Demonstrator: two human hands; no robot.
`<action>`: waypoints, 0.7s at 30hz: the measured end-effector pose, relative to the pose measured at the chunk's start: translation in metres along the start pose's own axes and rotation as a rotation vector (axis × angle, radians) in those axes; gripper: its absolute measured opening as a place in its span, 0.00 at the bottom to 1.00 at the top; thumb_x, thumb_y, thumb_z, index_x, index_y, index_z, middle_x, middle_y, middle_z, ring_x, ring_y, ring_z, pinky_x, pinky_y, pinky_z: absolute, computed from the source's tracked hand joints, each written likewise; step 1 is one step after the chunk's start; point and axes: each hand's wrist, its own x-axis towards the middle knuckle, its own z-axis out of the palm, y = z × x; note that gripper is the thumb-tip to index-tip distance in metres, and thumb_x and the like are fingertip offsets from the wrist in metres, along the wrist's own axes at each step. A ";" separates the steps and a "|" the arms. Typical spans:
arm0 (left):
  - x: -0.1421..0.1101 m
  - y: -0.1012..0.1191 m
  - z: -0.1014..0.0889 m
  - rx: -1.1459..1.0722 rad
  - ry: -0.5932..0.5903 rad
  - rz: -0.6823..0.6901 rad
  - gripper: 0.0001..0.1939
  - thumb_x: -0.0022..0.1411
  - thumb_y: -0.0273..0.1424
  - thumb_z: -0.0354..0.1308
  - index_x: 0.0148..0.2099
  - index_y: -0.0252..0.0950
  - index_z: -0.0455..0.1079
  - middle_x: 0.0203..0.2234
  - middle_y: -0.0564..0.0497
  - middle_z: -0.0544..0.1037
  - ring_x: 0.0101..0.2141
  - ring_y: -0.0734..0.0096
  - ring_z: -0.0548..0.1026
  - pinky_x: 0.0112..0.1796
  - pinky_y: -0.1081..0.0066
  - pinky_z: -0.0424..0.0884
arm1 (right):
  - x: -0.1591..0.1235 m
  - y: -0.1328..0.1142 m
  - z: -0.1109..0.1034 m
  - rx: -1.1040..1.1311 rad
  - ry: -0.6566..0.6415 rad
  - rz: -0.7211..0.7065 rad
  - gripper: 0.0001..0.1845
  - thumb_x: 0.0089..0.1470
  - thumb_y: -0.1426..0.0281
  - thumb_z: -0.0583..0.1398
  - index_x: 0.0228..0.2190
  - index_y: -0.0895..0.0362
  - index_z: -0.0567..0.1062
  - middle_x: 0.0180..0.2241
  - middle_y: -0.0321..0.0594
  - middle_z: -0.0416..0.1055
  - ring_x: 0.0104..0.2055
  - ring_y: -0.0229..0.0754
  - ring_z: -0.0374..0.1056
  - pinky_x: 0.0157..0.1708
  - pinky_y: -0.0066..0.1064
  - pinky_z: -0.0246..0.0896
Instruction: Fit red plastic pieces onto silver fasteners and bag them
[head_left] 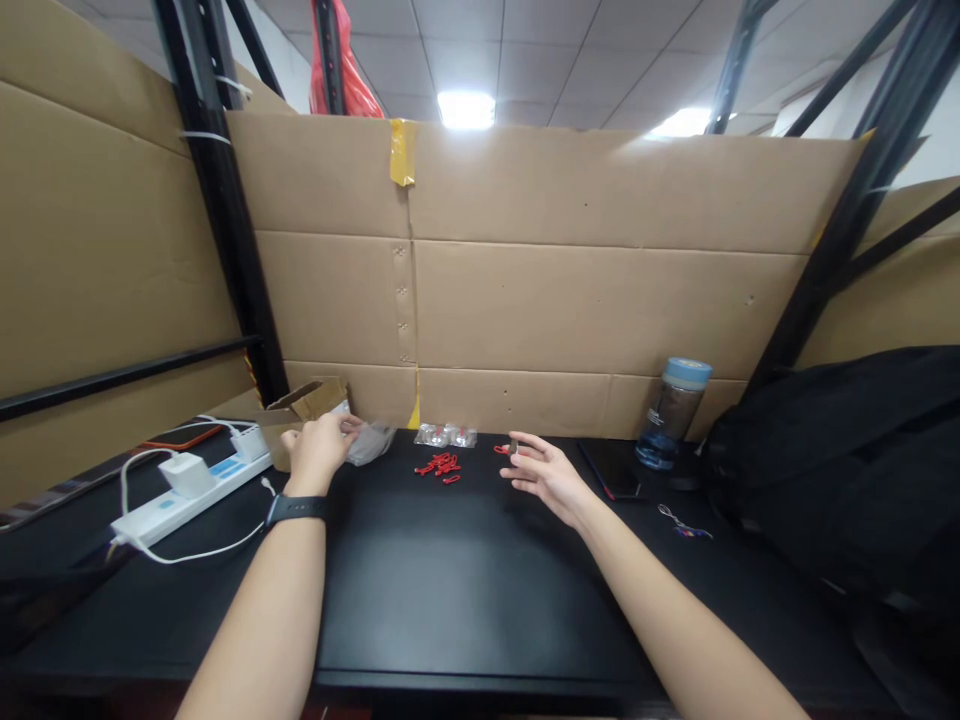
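At the left back of the table, my left hand [321, 445] bends its fingers over a clear plastic bag [371, 443], right beside an open cardboard box [289, 425]. The fingers look closed on the bag, though the grip itself is partly hidden. My right hand [546, 477] is raised over the middle of the table. Its thumb and fingertips pinch a small metallic piece [514, 446], with a red cord loop [500, 450] showing at its left side. Several red cord loops [437, 465] lie in a loose pile between my hands.
Two small clear packets [445, 435] lie by the cardboard wall [600, 310]. To the right are a black phone [611, 470], a water bottle [670, 415], a beaded charm [682, 524] and a black backpack [855, 480]. A white power strip [191, 497] with cables lies left.
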 end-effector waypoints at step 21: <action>-0.001 -0.003 -0.021 0.232 0.060 -0.187 0.12 0.55 0.37 0.63 0.42 0.46 0.81 0.42 0.45 0.84 0.45 0.44 0.78 0.47 0.52 0.68 | -0.002 -0.008 -0.006 -0.136 -0.036 -0.017 0.27 0.47 0.63 0.72 0.49 0.50 0.76 0.49 0.45 0.75 0.38 0.44 0.79 0.34 0.28 0.69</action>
